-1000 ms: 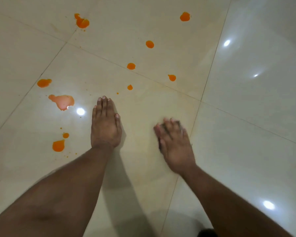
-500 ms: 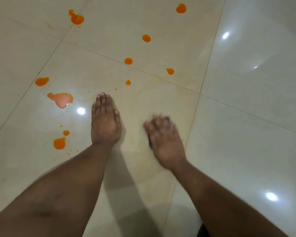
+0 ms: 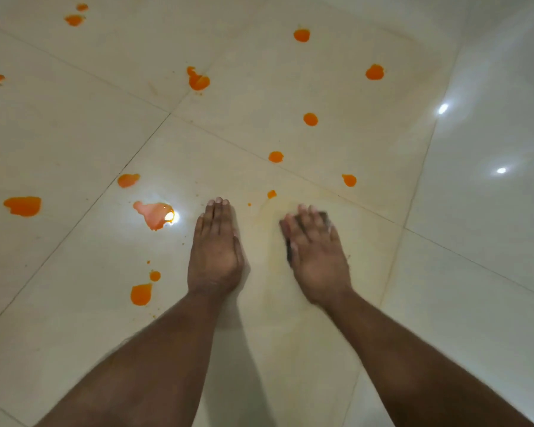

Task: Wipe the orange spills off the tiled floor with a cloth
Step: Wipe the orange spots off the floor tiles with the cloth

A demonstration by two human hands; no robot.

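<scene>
My right hand point(image 3: 316, 257) presses flat on a small dark cloth point(image 3: 322, 216); only its edges show past my fingers and thumb side. My left hand point(image 3: 215, 251) lies flat on the cream tiled floor point(image 3: 290, 349), fingers together, holding nothing. Several orange spills dot the tiles: a pale puddle point(image 3: 153, 214) left of my left hand, a blob point(image 3: 141, 294) near my left wrist, a tiny drop point(image 3: 272, 194) just beyond my right fingertips, and others farther out point(image 3: 310, 119). A faint yellowish smear surrounds my right hand.
Grout lines cross the glossy tiles diagonally. Ceiling lights reflect as bright spots point(image 3: 443, 108) on the right tiles. More spills lie at the far left point(image 3: 23, 206) and top left point(image 3: 74, 20).
My right hand with the cloth slid left and then back right and forward across the tile. My left hand stayed planted. The view has tilted up, showing more spills farther away.
</scene>
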